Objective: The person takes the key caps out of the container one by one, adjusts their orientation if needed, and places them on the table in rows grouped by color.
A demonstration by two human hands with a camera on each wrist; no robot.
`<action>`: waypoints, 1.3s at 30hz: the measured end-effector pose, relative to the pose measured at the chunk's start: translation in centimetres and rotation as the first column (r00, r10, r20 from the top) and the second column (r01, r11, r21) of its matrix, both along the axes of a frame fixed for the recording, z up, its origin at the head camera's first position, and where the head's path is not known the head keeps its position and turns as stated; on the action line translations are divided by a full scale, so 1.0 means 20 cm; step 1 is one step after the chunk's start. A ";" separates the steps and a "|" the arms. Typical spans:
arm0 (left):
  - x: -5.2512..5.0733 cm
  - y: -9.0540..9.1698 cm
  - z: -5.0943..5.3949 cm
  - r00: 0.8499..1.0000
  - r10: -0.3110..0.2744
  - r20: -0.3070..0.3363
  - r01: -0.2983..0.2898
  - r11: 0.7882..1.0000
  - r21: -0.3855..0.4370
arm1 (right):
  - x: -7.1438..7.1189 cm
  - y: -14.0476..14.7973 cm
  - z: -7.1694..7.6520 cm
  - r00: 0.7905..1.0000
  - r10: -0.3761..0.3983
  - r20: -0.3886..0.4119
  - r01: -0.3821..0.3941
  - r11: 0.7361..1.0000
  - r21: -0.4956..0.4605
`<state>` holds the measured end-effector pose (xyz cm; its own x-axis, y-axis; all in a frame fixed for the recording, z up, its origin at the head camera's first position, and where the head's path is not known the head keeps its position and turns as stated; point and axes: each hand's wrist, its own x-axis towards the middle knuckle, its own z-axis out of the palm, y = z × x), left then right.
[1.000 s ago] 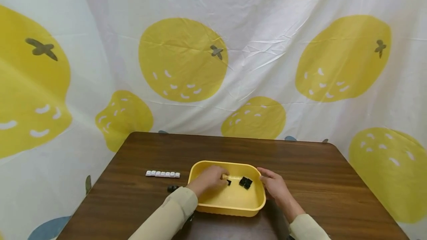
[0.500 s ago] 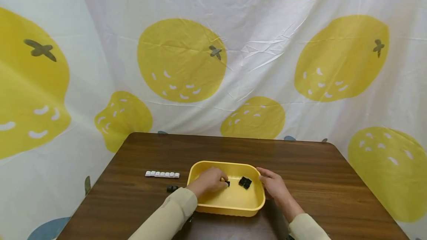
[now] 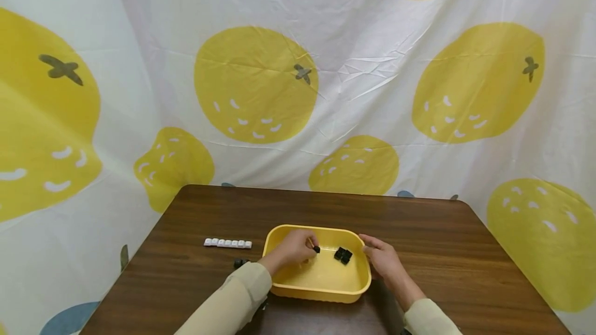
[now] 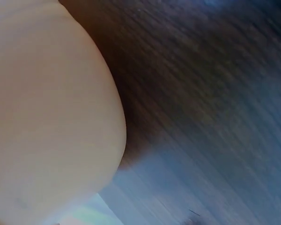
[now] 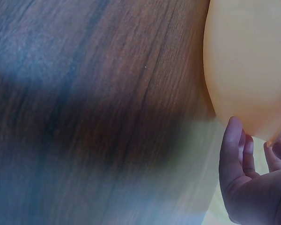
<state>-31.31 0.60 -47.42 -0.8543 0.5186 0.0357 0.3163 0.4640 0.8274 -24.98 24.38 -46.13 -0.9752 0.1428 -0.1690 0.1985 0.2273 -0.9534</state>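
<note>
A yellow plastic tray (image 3: pixel 321 293) stands on the table, its outer wall filling part of both wrist views. Inside its left half, my left hand (image 3: pixel 293 246) pinches a small black keycap (image 3: pixel 316 249) at the fingertips. Several black keycaps (image 3: pixel 343 255) lie grouped on the tray floor, to the right of that hand. At the tray's right end my right hand (image 3: pixel 383 258) holds the rim; in the right wrist view its fingers (image 5: pixel 232 133) lie along the outer wall. The left wrist view shows no fingers.
A row of white keycaps (image 3: pixel 227 243) lies on the wooden table (image 3: pixel 447 242), left of the tray. Nearer, black keycaps (image 3: pixel 240 262) sit partly behind the left sleeve (image 3: pixel 233 293). A lemon-print cloth (image 3: pixel 354 87) hangs behind the table's far edge.
The left hand has shifted slightly toward the tray's far side, with the black keycap now showing between its fingertips. The right hand and the tray have stayed in place.
</note>
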 end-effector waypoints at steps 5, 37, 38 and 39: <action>0.00 -0.02 0.01 1.000 0.027 0.012 -0.028 0.999 0.028 | 0.00 0.00 0.00 1.000 0.000 -0.004 0.000 1.000 0.007; 0.01 -0.21 0.11 0.988 0.032 -0.154 -0.021 0.997 0.072 | 0.00 0.00 0.00 1.000 0.014 -0.006 -0.014 0.999 0.039; 0.00 -0.21 0.11 0.987 0.040 -0.154 -0.027 0.996 0.083 | 0.00 0.00 0.00 1.000 0.014 -0.006 -0.013 0.999 0.042; 0.00 -0.22 0.12 0.988 0.050 -0.149 -0.037 0.995 0.088 | 0.00 0.00 0.01 1.000 0.013 -0.007 -0.013 0.999 0.045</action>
